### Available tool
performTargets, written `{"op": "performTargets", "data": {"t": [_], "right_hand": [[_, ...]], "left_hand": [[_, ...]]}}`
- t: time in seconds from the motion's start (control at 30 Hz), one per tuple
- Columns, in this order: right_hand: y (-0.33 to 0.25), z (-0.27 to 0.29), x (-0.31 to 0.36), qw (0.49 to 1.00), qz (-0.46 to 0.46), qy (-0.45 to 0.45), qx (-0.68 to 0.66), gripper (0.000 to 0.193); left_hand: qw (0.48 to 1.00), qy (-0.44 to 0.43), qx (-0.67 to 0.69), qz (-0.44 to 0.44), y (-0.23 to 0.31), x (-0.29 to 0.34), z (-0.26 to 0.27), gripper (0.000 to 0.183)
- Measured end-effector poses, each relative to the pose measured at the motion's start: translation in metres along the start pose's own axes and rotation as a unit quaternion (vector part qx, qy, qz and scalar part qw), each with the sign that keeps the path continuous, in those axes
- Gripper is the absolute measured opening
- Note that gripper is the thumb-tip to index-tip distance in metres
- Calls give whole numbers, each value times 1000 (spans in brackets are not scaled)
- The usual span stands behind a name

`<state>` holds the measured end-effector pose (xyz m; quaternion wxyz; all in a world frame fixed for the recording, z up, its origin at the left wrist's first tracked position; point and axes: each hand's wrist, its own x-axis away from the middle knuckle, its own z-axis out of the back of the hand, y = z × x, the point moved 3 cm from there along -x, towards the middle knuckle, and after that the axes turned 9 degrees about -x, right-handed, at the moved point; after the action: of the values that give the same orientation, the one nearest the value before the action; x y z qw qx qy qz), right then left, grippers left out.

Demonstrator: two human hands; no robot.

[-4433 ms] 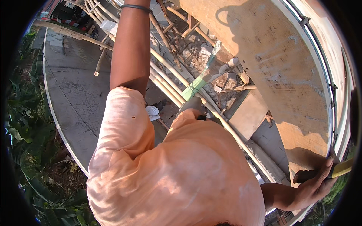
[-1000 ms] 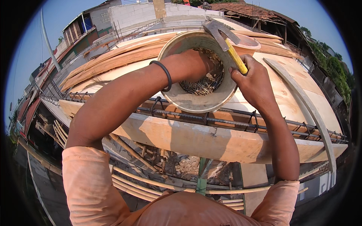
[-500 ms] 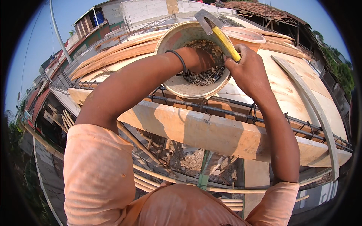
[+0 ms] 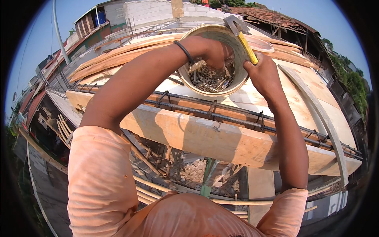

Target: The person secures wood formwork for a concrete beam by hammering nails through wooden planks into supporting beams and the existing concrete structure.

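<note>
A pale bucket (image 4: 185, 81) leans with its mouth toward me, and many loose nails (image 4: 209, 81) lie in its bottom. My left hand (image 4: 219, 53) reaches inside over the nails, its fingers curled together and partly in shadow. Whatever they pinch is hidden. My right hand (image 4: 262, 73) grips the yellow handle of a hammer (image 4: 248, 47) at the bucket's right rim. The hammer's steel head points up and away, above the far rim.
Under the bucket spread plywood sheets (image 4: 284, 106). Along their near edge run tied rebar (image 4: 237, 119) and a long board (image 4: 205, 132), with a drop to rubble (image 4: 193, 173) below. A second tub (image 4: 260, 42), stacked planks (image 4: 106, 59) and a curved batten (image 4: 316, 98) lie around.
My left hand has lifted from deep among the nails and curled its fingers. The bucket and the hammer have shifted a little to the right, with my right hand still on the handle.
</note>
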<state>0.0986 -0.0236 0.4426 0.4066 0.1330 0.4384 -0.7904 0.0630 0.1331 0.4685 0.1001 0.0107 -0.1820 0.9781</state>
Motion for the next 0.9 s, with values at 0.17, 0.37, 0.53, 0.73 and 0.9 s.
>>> {"op": "performTargets", "data": {"t": [0.17,0.37,0.53,0.73,0.9], "right_hand": [[29,-2,-27,994,-91,-1,-64,36],[49,-13,-45,954,-170,-10,-247,37],[51,-18,-49,974,-149,46,-163,46],[5,53,49,984,-108,55,127,39],[40,44,136,951,-143,103,255,43]], "left_hand": [[976,216,-18,-3,2,42,38,13],[849,502,158,50,7,139,17,11],[748,590,277,122,29,170,-61,11],[760,571,246,188,40,185,-123,13],[743,575,266,216,28,185,-157,14]]}}
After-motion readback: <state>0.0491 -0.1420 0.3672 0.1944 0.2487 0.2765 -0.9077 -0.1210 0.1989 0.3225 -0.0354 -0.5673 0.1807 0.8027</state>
